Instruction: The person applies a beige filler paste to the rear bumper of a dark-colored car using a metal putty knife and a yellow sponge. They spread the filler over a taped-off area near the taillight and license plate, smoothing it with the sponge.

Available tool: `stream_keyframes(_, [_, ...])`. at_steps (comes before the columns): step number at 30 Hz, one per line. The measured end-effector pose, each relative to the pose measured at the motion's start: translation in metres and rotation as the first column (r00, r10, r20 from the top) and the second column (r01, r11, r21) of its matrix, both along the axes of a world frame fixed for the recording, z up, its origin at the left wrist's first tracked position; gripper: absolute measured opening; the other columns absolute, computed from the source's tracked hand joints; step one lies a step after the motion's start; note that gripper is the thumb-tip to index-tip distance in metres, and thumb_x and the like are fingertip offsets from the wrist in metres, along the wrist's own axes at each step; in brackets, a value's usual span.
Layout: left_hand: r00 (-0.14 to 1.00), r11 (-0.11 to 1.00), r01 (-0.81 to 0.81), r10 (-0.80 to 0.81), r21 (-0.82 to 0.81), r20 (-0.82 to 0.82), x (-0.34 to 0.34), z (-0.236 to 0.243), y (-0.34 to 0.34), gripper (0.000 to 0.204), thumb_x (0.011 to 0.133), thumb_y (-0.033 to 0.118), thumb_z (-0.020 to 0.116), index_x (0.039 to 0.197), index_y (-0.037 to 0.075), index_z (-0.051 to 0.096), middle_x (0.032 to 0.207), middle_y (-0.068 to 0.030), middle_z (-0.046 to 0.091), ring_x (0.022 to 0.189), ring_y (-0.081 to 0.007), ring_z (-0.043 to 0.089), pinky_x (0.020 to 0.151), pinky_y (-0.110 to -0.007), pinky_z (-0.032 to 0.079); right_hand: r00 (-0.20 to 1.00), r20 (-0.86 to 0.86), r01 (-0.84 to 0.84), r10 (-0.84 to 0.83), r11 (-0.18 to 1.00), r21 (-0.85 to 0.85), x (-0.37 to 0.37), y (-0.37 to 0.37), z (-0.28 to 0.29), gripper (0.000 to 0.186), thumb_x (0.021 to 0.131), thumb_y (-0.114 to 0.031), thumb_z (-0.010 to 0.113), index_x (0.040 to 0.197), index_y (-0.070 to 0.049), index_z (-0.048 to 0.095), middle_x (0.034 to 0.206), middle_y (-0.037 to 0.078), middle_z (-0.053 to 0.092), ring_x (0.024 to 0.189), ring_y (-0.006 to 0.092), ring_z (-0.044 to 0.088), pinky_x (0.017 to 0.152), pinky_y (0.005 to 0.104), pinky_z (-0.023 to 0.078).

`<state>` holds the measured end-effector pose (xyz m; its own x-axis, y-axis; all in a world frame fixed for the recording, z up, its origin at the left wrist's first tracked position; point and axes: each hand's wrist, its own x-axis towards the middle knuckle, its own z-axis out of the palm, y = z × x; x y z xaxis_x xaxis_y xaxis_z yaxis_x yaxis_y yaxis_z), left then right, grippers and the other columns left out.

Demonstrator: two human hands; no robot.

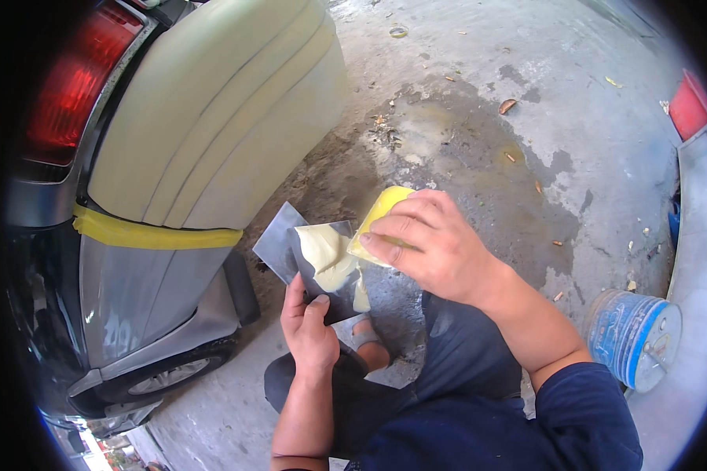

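Note:
My left hand [310, 337] grips a dark flat mixing plate [339, 304] by its lower edge, thumb on top. A thick smear of cream body filler [322, 251] lies on the plate. A grey flat sheet [276, 239] sticks out from behind it on the left. Between the fingers and thumb of my right hand [440, 247] is a yellow spreader [382, 207], tilted, its lower edge by the plate's right side. A small dab of filler [360, 297] sits near the plate's right edge. Whether the spreader touches the plate, I cannot tell.
At left stands a vehicle with a cream-coated panel [228, 118], a strip of yellow masking tape [157, 234] and a red tail light [82, 82]. A blue-and-white bucket [635, 337] lies tipped at right, below a red object [690, 108]. Dry leaves litter the damp concrete floor [479, 149].

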<state>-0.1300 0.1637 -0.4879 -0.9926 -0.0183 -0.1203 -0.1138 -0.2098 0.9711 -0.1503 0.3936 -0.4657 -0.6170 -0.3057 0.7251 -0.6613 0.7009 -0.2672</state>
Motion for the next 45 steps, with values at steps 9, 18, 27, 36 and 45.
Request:
stream_keyframes(9, [0.979,0.953,-0.013,-0.049,-0.304,-0.196,0.004,-0.011,0.013,0.044,0.084,-0.006,0.048,0.128,-0.005,0.054,0.120,-0.0116,0.057,0.109,-0.0200,0.056,0.098,-0.031,0.041,0.999,0.021,-0.034,0.032,0.995,0.093,0.014,-0.010,-0.019,0.026,0.077,-0.016,0.061,0.100,-0.011,0.071,0.105,0.001,0.065,0.101,0.0186,0.059,0.100,0.0443,0.041])
stream_keyframes(18, [0.941,0.822,-0.078,-0.126,-0.564,-0.314,0.011,-0.001,0.018,0.044,0.085,-0.004,0.051,0.129,-0.004,0.055,0.115,-0.0147,0.056,0.104,-0.0243,0.057,0.093,-0.033,0.044,0.921,0.355,0.084,0.160,0.809,-0.582,0.014,0.043,-0.005,0.028,0.085,0.000,0.064,0.111,-0.007,0.069,0.107,0.007,0.066,0.101,0.0224,0.061,0.088,0.0329,0.050])
stream_keyframes(27, [0.957,0.987,0.158,-0.157,0.015,0.245,0.008,-0.029,0.007,0.052,0.081,-0.009,0.047,0.132,-0.004,0.054,0.125,-0.0092,0.058,0.116,-0.0179,0.053,0.101,-0.028,0.039,0.805,0.355,0.195,0.475,0.354,-0.915,-0.027,0.073,0.004,0.032,0.095,-0.009,0.060,0.124,0.002,0.056,0.109,0.007,0.064,0.101,0.0119,0.060,0.090,0.0283,0.048])
stream_keyframes(36, [0.813,0.950,0.213,-0.302,0.228,0.498,-0.037,-0.022,0.042,0.050,0.081,-0.010,0.043,0.129,-0.006,0.055,0.118,-0.0129,0.064,0.107,-0.0206,0.061,0.095,-0.031,0.046,0.805,0.408,0.261,0.431,0.361,-0.896,-0.092,0.095,0.077,0.027,0.091,-0.004,0.057,0.117,0.000,0.059,0.107,0.006,0.064,0.100,0.0125,0.059,0.090,0.0306,0.048])
stream_keyframes(45, [0.553,0.938,0.232,-0.344,0.256,0.759,-0.018,0.083,0.005,0.051,0.080,-0.008,0.042,0.129,-0.007,0.054,0.119,-0.0130,0.064,0.108,-0.0222,0.061,0.097,-0.033,0.046,0.656,0.670,0.490,0.348,0.479,-0.729,-0.147,0.097,0.150,0.025,0.086,-0.004,0.055,0.109,-0.005,0.065,0.102,0.007,0.067,0.092,0.0136,0.061,0.082,0.0305,0.048])
